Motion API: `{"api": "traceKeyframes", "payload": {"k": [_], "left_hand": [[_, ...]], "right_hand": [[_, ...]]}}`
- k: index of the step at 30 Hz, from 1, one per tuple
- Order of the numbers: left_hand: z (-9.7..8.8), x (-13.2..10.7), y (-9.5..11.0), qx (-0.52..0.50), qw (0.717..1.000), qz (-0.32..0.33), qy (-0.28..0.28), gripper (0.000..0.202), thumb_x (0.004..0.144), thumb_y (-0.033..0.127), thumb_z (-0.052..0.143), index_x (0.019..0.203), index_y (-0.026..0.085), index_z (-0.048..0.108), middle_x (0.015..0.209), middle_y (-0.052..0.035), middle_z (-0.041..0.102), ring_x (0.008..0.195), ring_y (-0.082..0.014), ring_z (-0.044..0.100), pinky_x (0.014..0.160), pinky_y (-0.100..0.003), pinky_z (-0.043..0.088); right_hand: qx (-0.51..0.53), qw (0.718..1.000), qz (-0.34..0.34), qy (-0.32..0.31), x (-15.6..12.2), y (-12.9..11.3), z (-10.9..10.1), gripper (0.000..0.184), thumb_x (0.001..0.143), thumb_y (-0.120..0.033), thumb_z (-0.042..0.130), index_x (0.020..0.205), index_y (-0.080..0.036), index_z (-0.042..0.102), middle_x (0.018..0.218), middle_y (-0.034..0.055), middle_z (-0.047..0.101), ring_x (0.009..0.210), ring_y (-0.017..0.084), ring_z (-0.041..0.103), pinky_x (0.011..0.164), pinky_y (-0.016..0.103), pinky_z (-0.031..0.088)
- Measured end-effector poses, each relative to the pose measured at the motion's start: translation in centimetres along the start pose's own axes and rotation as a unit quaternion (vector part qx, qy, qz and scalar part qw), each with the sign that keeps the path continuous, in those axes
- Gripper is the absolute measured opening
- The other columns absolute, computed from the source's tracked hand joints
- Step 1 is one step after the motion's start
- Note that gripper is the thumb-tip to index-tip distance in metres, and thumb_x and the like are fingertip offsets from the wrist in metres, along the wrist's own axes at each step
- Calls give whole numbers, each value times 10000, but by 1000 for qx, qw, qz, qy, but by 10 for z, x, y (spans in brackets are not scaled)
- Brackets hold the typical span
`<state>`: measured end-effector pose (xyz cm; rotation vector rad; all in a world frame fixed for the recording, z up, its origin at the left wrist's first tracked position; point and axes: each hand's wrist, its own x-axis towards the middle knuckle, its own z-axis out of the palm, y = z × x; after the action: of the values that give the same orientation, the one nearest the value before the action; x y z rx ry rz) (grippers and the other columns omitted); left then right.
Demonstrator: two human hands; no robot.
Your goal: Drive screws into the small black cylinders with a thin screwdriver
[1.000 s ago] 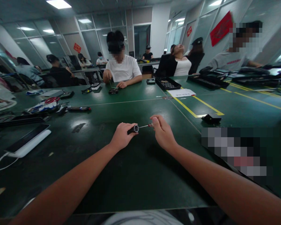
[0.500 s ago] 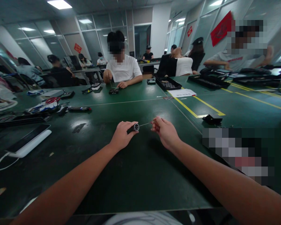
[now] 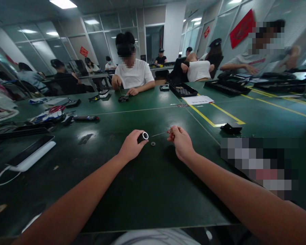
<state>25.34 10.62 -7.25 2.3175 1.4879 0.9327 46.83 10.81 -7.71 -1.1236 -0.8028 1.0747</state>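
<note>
My left hand (image 3: 131,146) is closed around a small black cylinder (image 3: 142,136) with a bright ring at its open end, held just above the green table (image 3: 148,190). My right hand (image 3: 180,142) pinches a thin metal tool (image 3: 160,133) with a reddish grip; its tip points left toward the cylinder with a small gap between them. A small dark ring-shaped part (image 3: 153,144) lies on the table between my hands.
A phone on a white power bank (image 3: 28,154) lies at left, with tools and a pen (image 3: 86,118) beyond. A small black part (image 3: 231,128) sits by yellow tape lines at right. A black tray (image 3: 183,91) and paper lie farther back. Several people sit around the tables.
The thin tool has come out of the cylinder's end as my right hand drew back to the right. A small ring-shaped part now lies on the table between my hands.
</note>
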Motion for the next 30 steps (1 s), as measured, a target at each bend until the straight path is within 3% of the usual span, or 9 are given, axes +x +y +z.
{"api": "traceKeyframes", "payload": {"k": [3, 6, 9, 12, 16, 18, 21, 27, 30], "left_hand": [[-5, -1, 3, -16, 1000, -2, 16, 331, 919, 264, 653, 1235, 178, 611, 1230, -95, 649, 1142, -253, 606, 1029, -411, 474], [-13, -1, 7, -30, 999, -12, -5, 420, 952, 272, 569, 1362, 189, 532, 1313, -103, 618, 1199, -251, 585, 1062, -417, 449], [-19, 5, 12, -29, 997, -44, -55, 333, 925, 228, 536, 1253, 198, 591, 1172, -80, 668, 1036, -229, 636, 915, -371, 500], [-17, 15, 18, 2, 990, -72, -125, 194, 874, 303, 628, 1040, 210, 668, 985, -53, 699, 871, -223, 646, 754, -336, 486], [-4, 27, 20, 55, 975, -77, -200, 324, 828, 471, 711, 1054, 239, 721, 1012, -77, 719, 902, -271, 662, 706, -339, 468], [3, 31, 20, 78, 969, -74, -223, 385, 801, 480, 740, 1111, 254, 720, 1055, -86, 722, 933, -293, 667, 692, -338, 467], [8, 34, 18, 73, 964, -56, -250, 313, 793, 453, 743, 1021, 238, 730, 1001, -79, 726, 903, -283, 673, 658, -317, 453], [-1, 31, 9, 40, 969, -91, -225, 195, 792, 351, 708, 917, 203, 687, 914, -75, 700, 822, -243, 652, 652, -304, 438], [-11, 27, -4, -44, 969, -143, -194, 175, 784, 326, 668, 884, 182, 655, 825, -58, 670, 735, -205, 615, 632, -289, 425]], "right_hand": [[1, 1000, -6, 17, 2, -3, -1, 236, 861, -449, 641, 782, -230, 609, 688, -12, 595, 603, 127, 520, 584, 277, 470], [3, 1000, -19, 19, 4, -4, -3, 238, 860, -461, 643, 798, -234, 614, 696, -13, 597, 610, 131, 529, 591, 282, 475], [7, 999, -29, 15, 5, -5, -5, 254, 842, -485, 660, 811, -238, 613, 707, -14, 600, 622, 136, 536, 598, 289, 480], [10, 1000, -29, 9, 4, -5, -5, 267, 832, -500, 665, 825, -238, 616, 712, -15, 600, 630, 138, 537, 596, 292, 481], [9, 1000, -25, -8, 1, -4, -5, 272, 840, -509, 651, 840, -238, 621, 728, -9, 606, 648, 141, 542, 604, 293, 478], [4, 1000, -22, -18, 0, -3, -5, 272, 846, -512, 643, 842, -241, 622, 740, -6, 610, 659, 146, 546, 611, 299, 479], [-2, 1000, -18, -25, -1, -4, -5, 272, 841, -516, 646, 843, -245, 624, 746, -3, 612, 667, 153, 549, 616, 306, 478], [-2, 999, -1, -42, -3, -8, -3, 292, 825, -522, 658, 827, -232, 621, 717, -8, 598, 630, 140, 529, 601, 302, 462], [-2, 999, 4, -48, -4, -8, -2, 298, 823, -521, 660, 821, -226, 616, 703, -14, 592, 611, 132, 520, 593, 298, 455]]}}
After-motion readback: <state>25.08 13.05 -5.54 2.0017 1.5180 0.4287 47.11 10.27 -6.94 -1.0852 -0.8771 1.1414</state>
